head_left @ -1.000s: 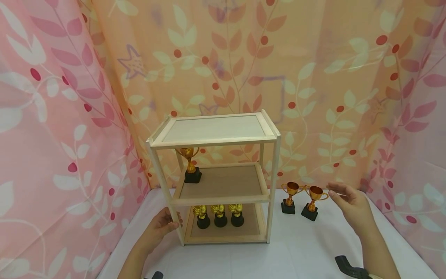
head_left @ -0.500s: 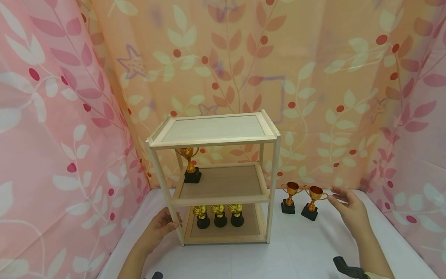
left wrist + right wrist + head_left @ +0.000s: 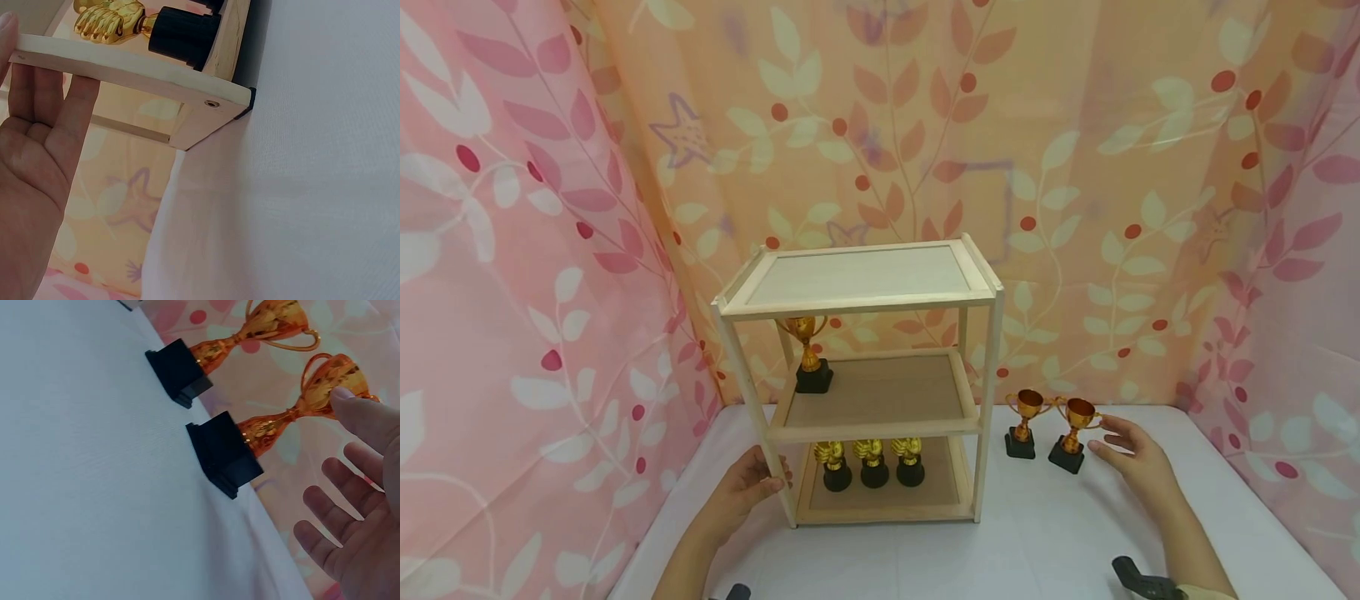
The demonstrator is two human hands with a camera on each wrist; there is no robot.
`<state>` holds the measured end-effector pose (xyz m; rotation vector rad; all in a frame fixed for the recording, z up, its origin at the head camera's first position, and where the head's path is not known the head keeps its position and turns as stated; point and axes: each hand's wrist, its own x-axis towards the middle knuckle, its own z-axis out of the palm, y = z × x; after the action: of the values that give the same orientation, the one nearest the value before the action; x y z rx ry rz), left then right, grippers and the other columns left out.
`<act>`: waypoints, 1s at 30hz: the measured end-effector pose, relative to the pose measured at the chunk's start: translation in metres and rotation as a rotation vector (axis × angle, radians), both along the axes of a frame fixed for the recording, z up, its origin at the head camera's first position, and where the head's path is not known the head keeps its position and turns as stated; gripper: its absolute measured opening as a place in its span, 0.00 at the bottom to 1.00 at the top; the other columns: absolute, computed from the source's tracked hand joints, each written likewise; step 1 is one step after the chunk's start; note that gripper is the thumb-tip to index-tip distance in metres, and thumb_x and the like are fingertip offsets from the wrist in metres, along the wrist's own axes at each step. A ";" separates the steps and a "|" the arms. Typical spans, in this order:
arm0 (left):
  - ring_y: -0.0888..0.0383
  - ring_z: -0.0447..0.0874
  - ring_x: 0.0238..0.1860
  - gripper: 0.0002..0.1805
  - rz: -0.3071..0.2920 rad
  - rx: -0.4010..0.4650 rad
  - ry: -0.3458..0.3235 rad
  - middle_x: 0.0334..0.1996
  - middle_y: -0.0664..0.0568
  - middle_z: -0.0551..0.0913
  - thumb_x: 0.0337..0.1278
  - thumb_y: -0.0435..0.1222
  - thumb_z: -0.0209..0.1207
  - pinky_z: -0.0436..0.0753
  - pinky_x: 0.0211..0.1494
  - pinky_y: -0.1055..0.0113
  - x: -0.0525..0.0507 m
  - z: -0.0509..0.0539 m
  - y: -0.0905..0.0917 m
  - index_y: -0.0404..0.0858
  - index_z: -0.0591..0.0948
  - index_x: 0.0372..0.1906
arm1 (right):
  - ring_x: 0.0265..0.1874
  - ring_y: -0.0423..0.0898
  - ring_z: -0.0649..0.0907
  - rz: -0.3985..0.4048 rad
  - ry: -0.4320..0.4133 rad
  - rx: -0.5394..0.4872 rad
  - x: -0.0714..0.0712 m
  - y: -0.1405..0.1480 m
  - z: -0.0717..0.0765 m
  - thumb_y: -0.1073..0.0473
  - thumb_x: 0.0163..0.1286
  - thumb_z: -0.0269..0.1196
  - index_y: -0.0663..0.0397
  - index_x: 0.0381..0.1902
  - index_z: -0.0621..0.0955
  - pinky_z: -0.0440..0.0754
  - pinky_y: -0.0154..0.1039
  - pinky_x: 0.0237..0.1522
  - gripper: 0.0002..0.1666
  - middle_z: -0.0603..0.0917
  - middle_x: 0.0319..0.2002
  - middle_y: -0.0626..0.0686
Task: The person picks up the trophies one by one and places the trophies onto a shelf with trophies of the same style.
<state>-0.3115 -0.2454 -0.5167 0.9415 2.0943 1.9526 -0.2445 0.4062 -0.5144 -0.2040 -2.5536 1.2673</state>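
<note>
My left hand (image 3: 741, 493) grips the front left post of a pale wooden three-tier shelf (image 3: 872, 433); in the left wrist view the fingers of that hand (image 3: 37, 144) curl round the post (image 3: 131, 67). Beside the nearer of two gold trophy cups on black bases (image 3: 1077, 414) is my right hand (image 3: 1138, 467), fingers spread. The right wrist view shows its thumb over the bowl of that cup (image 3: 337, 381), the other fingers (image 3: 337, 512) apart from it. The second cup (image 3: 1028, 404) stands just left of it.
One gold cup (image 3: 808, 358) stands at the left of the middle tier. Three gold fist-shaped trophies (image 3: 874, 467) with round black bases line the bottom tier. Patterned curtains (image 3: 880, 125) enclose the white table (image 3: 925, 562) at the back and sides.
My right hand has moved left and slightly down, closer to the nearer cup. My left hand keeps its hold on the post, and the trophies stand where they were.
</note>
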 end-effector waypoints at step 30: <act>0.57 0.84 0.51 0.14 0.018 -0.013 -0.025 0.48 0.52 0.80 0.70 0.25 0.56 0.83 0.58 0.61 0.001 0.000 0.000 0.26 0.69 0.55 | 0.70 0.71 0.66 0.011 -0.139 0.051 -0.014 -0.006 -0.043 0.35 0.68 0.67 0.61 0.73 0.67 0.60 0.73 0.67 0.49 0.70 0.69 0.73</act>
<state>-0.3108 -0.2459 -0.5167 0.8948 2.1065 1.9469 -0.2582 0.4005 -0.5569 -0.2762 -2.7045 1.2302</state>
